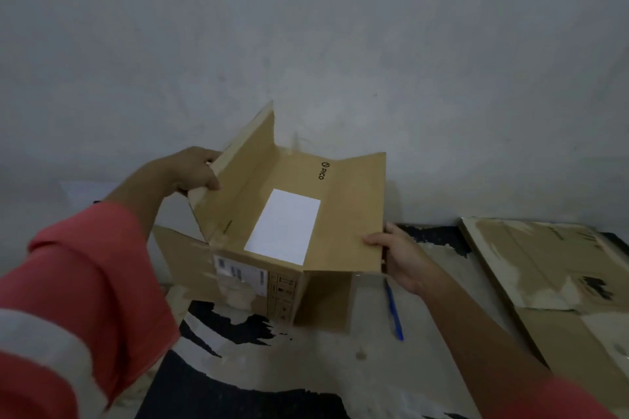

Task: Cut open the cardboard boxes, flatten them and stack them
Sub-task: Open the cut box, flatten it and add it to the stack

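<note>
A brown cardboard box [340, 214] marked PICO, with a white label on its top face, is held above the floor with its flaps spread. My left hand [190, 170] grips the upright left flap near its lower edge. My right hand [398, 255] holds the outer edge of the right flap, thumb on top. A barcode sticker shows on the box's near side. A blue pen-like cutter [394, 313] lies on the floor just below my right hand.
Flattened cardboard sheets [544, 265] lie stacked on the floor at the right. The floor [306, 367] is patchy grey and black. A plain grey wall [306, 44] stands close behind the box.
</note>
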